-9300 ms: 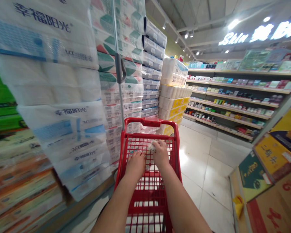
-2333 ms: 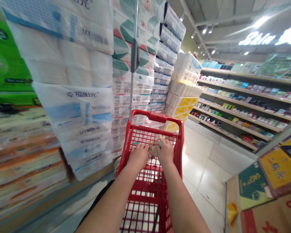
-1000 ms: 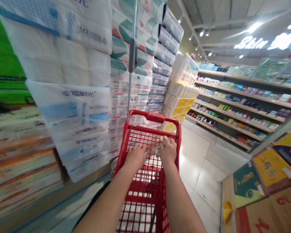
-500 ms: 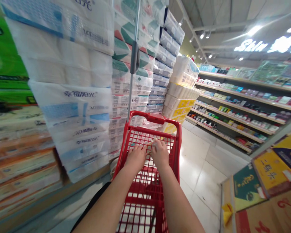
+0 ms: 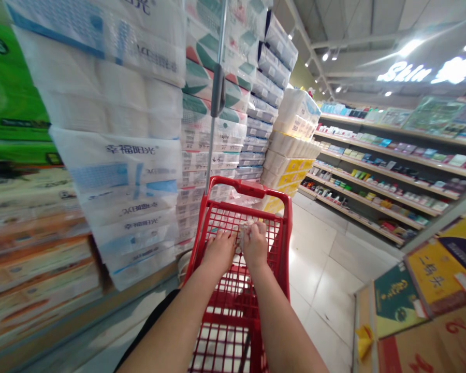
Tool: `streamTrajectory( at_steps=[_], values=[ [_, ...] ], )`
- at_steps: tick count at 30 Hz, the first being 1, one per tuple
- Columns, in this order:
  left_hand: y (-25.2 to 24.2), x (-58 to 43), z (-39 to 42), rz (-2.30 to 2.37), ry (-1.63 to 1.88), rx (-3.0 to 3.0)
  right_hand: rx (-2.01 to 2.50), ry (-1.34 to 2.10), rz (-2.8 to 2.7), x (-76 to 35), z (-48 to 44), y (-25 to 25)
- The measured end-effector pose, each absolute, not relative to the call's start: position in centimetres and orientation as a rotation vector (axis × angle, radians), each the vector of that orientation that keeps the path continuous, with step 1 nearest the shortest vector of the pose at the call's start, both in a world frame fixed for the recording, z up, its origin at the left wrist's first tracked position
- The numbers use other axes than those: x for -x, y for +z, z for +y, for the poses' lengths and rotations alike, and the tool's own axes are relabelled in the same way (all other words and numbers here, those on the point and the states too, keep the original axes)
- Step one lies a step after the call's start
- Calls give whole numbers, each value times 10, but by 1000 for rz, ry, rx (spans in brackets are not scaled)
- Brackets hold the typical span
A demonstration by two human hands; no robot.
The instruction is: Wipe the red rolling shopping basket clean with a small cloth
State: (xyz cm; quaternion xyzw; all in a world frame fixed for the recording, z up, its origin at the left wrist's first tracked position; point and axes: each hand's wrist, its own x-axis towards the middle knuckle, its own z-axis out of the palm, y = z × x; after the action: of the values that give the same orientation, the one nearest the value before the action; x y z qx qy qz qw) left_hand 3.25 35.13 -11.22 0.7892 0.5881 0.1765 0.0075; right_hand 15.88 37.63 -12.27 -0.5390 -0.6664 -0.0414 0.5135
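Ahead and below me stands a red shopping cart (image 5: 288, 228) with a plastic mesh panel. Over the upper part of that mesh, my right hand (image 5: 257, 246) is closed on a crumpled whitish cloth (image 5: 241, 235); whether it is fabric or paper I cannot tell. Part of the cloth is hidden behind the fingers. Just to the left, my left hand (image 5: 218, 252) lies palm down on the mesh, its fingers stretched forward and close to the cloth. Beyond both hands is the cart's top bar (image 5: 249, 189).
Stacked toilet-roll packs (image 5: 118, 155) and tissue packs (image 5: 213, 134) rise along the left. A metal pole (image 5: 212, 140) stands behind the cart. Cosmetics shelves (image 5: 388, 155) line the far right. Printed cartons (image 5: 423, 269) are at the near right, beside the tiled floor (image 5: 322, 269).
More of the whitish cloth shows between my hands, spread a little wider under my right fingers. My left hand stays about where it was. The view has shifted slightly.
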Motion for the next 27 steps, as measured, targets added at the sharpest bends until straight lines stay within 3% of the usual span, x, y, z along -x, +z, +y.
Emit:
streamTrajectory(
  at_steps=[12, 21, 27],
  values=[
    [-115, -34, 352, 1848, 603, -2447, 1392, -87, -1800, -170, 394, -137],
    [-109, -35, 351, 1903, 464, -2459, 875, 293, -1987, -155, 397, -130],
    [-111, -35, 353, 1858, 541, -2459, 1124, 9, -1742, -164, 398, -129]
  ],
)
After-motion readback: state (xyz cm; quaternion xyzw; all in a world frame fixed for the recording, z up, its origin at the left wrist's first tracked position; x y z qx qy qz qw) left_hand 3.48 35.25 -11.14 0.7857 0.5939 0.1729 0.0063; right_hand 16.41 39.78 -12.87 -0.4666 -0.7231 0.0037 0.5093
